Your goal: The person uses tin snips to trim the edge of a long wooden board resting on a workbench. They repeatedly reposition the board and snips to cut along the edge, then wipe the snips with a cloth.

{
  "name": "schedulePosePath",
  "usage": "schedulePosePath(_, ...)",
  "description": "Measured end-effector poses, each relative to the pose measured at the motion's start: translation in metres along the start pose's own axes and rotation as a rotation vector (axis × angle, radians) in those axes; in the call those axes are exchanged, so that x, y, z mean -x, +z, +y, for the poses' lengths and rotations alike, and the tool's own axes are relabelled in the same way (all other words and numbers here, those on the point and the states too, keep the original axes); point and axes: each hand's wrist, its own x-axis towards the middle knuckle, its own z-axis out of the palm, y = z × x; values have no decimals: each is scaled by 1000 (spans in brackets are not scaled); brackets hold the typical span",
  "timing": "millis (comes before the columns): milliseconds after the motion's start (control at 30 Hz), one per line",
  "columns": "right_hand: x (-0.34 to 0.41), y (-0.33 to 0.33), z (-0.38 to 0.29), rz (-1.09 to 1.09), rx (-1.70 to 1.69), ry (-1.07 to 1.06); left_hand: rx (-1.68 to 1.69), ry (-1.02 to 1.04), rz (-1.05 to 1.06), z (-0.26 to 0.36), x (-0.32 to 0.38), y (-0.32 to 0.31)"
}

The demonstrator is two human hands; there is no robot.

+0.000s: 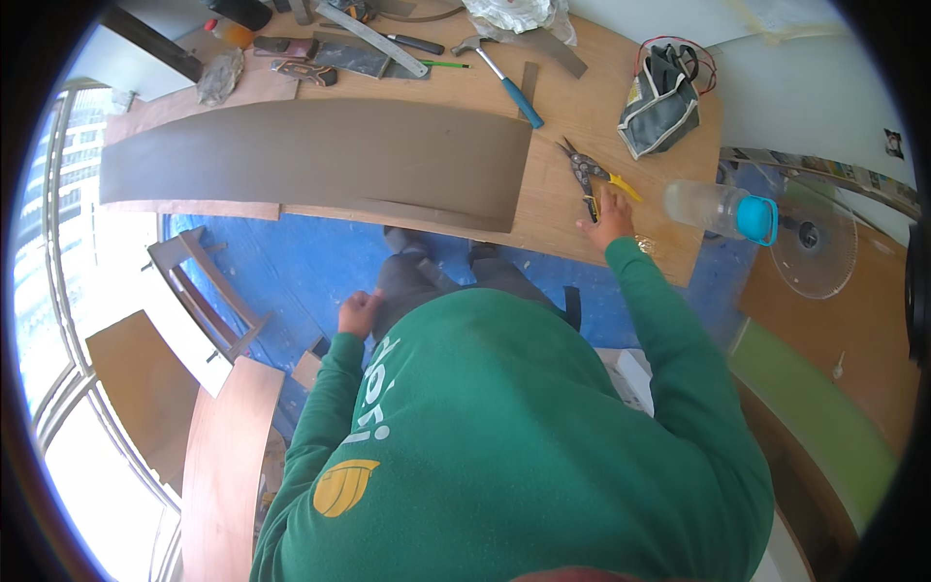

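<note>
My right hand (pixel 612 220) is at the near edge of the wooden worktable (pixel 567 211), its fingers by the handles of yellow-and-black aviation snips (pixel 588 171); whether they grip a handle is unclear. The jaws of the snips point away from me. My left hand (pixel 359 313) hangs low beside my thigh, fingers curled, and no held thing shows. A long grey-brown sheet (pixel 327 156) lies along the table, with a narrow strip or fold (pixel 436 212) at its near edge. Beyond its right end rests a claw hammer with a blue handle (pixel 518 98).
At the back lie a steel ruler (pixel 371 36), a utility knife (pixel 304 71) and a green pencil (pixel 447 65). A grey tool bag (pixel 660 105) stands at the right, near a clear bottle with a blue lid (pixel 709 206). Wooden boards (pixel 229 465) lean at the left.
</note>
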Motion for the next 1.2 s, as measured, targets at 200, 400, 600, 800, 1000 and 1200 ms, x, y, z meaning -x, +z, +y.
schedulePosePath(200,-21,-7,-3,-8,229,151,-132,-48,36,18,60,26)
schedulePosePath(400,-34,-24,-12,-195,309,214,-128,-156,134,-56,94,9)
schedulePosePath(600,-45,-31,-14,-195,278,258,-20,-246,238,-107,138,24)
schedulePosePath(800,-48,-22,-7,-179,158,323,-466,-51,223,-132,150,47)
schedulePosePath(1000,-48,19,56,-153,-282,66,182,-228,337,-110,80,42)
schedulePosePath(1200,6,14,-10,-375,-660,-99,852,-178,174,2,-21,35)
